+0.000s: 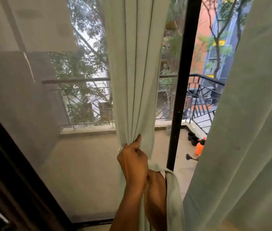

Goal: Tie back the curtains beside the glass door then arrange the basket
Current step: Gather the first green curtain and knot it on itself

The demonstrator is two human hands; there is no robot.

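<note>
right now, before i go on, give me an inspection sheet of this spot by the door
surface: nothing seen indoors; only the balcony floor beyond the glass.
job's things: middle curtain bunched together; cloth tie strip hangs beside it; right curtain hangs loose; basket not in view.
clutter: orange sprayer and black pots out on the balcony.
grippers: left hand grips the bunched curtain; right hand, lower down, grips the tie strip.
cables: nothing seen.
surroundings: black door frame, railing, trees and buildings outside.
</note>
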